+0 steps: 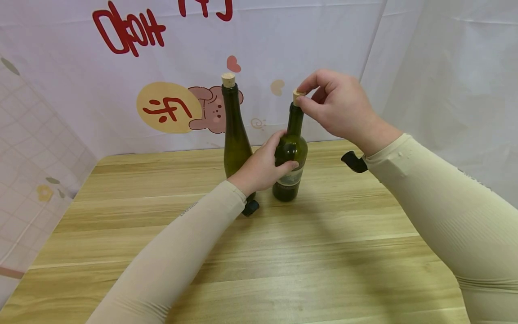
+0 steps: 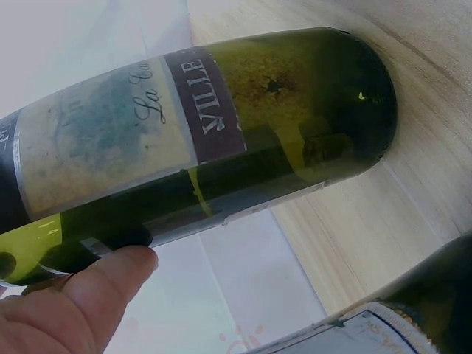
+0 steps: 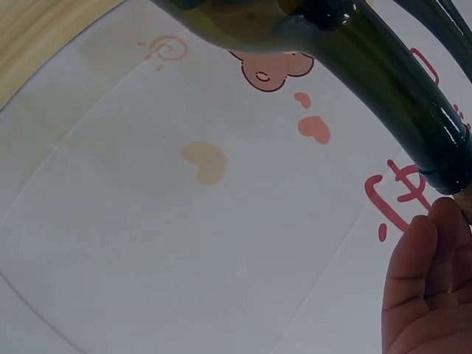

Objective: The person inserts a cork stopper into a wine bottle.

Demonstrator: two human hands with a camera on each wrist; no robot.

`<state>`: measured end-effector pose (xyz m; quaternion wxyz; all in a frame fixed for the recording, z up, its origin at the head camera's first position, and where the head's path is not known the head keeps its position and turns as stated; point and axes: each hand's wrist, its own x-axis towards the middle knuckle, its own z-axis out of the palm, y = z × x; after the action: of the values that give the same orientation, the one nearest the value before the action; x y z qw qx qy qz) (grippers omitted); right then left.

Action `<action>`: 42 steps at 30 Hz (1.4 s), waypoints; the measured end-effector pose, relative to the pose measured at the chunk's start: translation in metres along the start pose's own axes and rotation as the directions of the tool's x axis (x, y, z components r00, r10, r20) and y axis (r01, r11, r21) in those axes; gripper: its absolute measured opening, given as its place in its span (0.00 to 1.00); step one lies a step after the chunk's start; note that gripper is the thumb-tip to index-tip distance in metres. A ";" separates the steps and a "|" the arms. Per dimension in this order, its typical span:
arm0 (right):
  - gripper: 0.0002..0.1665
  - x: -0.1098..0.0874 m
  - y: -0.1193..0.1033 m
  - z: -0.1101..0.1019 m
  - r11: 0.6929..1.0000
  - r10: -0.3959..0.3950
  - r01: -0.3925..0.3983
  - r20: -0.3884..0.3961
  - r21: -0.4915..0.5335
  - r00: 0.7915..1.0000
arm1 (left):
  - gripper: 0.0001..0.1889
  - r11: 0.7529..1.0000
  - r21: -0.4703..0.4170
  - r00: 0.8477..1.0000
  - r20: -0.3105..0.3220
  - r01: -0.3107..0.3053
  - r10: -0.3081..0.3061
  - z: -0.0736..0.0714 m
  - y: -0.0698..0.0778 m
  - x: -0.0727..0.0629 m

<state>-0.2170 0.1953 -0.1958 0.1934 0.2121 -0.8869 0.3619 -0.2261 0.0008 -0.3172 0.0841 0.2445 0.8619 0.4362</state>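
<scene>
A green glass wine bottle [image 1: 290, 150] with a label stands upright on the wooden table. My left hand [image 1: 265, 164] grips its body, thumb across the front; the left wrist view shows that thumb [image 2: 103, 295] beside the labelled glass. At the top, my right hand [image 1: 336, 103] pinches a cork [image 1: 296, 95] between thumb and forefinger, right at the bottle's mouth. In the right wrist view the fingertips [image 3: 442, 221] meet the cork [image 3: 464, 203] below the dark neck [image 3: 413, 110]. The cork's lower end is hidden in the neck.
Just left stands a taller, slimmer green bottle [image 1: 234, 130] with a cork [image 1: 228, 80] in its mouth, partly behind the left hand. The wooden table [image 1: 303, 261] ends at a white printed cloth [image 1: 323, 36] hanging behind the bottles.
</scene>
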 end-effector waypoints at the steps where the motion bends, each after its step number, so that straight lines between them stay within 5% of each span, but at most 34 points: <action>1: 0.07 0.000 0.000 0.000 1.000 0.002 -0.002 0.001 0.003 1.000 | 0.45 1.000 0.000 1.000 0.000 0.000 0.000 0.000 0.000 0.000; 42: 0.07 0.000 0.000 0.001 0.997 0.067 -0.068 0.009 0.048 0.998 | 0.45 1.000 -0.005 1.000 0.005 0.008 -0.008 0.000 0.002 -0.001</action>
<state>-0.2175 0.1947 -0.1961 0.1727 0.1880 -0.8853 0.3886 -0.2251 0.0010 -0.3157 0.0887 0.2421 0.8615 0.4374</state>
